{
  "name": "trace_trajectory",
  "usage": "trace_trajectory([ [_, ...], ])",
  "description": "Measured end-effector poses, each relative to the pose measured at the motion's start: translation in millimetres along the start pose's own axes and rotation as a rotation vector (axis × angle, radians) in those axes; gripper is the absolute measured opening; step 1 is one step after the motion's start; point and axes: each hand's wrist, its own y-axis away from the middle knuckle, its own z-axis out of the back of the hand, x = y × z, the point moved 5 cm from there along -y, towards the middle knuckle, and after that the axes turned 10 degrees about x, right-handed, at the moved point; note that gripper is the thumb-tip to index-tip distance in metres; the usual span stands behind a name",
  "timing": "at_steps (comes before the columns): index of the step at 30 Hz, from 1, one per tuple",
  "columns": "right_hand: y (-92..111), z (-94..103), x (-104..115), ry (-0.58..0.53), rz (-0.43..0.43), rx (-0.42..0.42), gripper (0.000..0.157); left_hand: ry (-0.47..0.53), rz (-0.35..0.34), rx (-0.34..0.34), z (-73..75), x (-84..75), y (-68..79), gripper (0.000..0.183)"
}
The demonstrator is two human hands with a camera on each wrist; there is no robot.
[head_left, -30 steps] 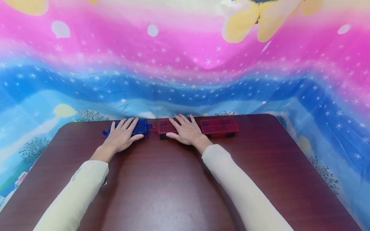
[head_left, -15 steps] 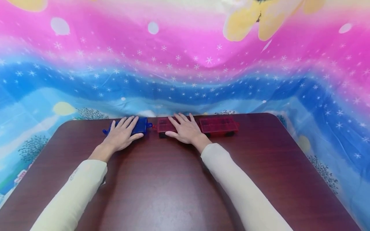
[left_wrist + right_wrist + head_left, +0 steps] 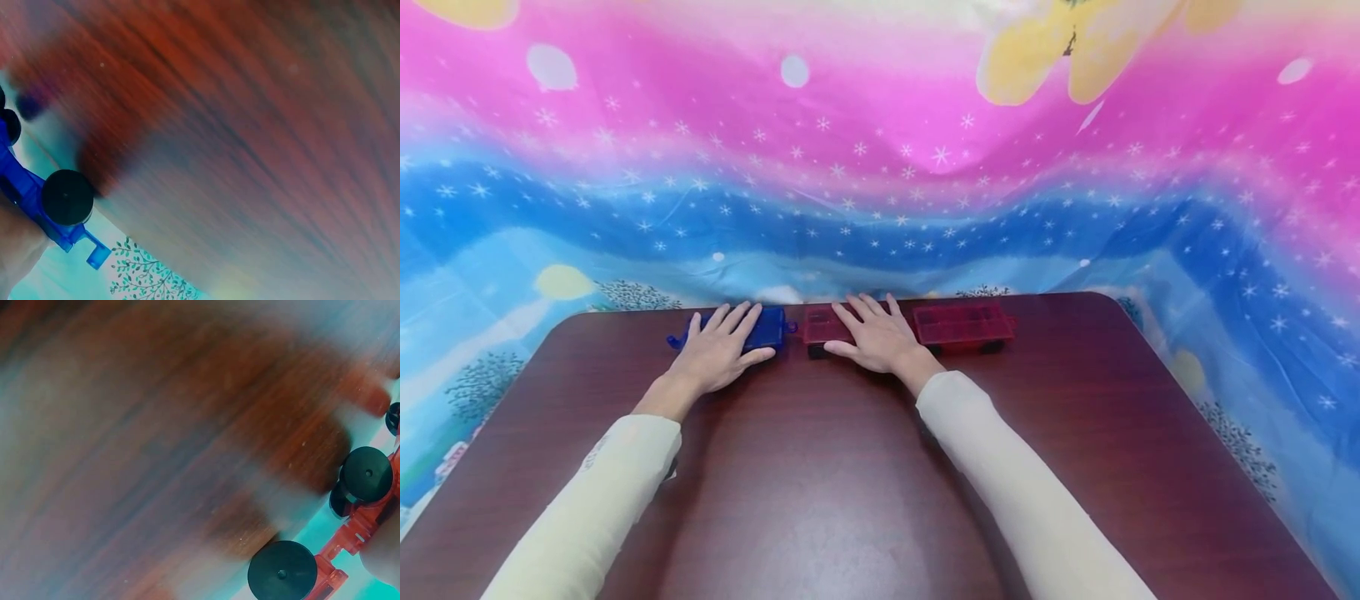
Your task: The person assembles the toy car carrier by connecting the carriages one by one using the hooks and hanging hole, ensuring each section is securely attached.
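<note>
My left hand [image 3: 715,350] lies with straight, spread fingers over a blue see-through toy car base [image 3: 767,327]. In the left wrist view the blue base [image 3: 25,187] shows a round black wheel [image 3: 67,197] and a hook at its end. Flat on a red see-through toy car base [image 3: 818,325] rests my right hand [image 3: 880,340], fingers spread, hiding its right part. A second red base [image 3: 966,323] stands in line just to the right. The blue hook [image 3: 790,327] points at the first red base, close to its left end. Black wheels [image 3: 367,474] show under red plastic [image 3: 353,534] in the right wrist view.
All the toy cars stand in a row along the far edge of a dark reddish-brown table [image 3: 805,483] with rounded corners. Behind it hangs a pink and blue patterned cloth [image 3: 880,233].
My right hand and both red bases have slid slightly left, so the gap to the blue base is narrower. The left hand and blue base have hardly moved.
</note>
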Motion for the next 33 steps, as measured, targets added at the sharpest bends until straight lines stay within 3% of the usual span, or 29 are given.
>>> trace_trajectory([
  [17, 1.2, -5.0, -1.0, -0.025, 0.005, 0.001, 0.085, -0.047, 0.014, 0.038, -7.0, -0.8, -2.1, 0.086],
  [25, 2.5, -5.2, -2.3, -0.052, 0.021, 0.006, 0.084, -0.058, 0.011, 0.073, -3.3, -2.3, -4.9, 0.088],
  [33, 0.4, 4.0, 0.5, -0.060, 0.040, -0.017, 0.084, -0.023, -0.024, 0.051, 3.7, -7.8, -9.4, 0.090],
])
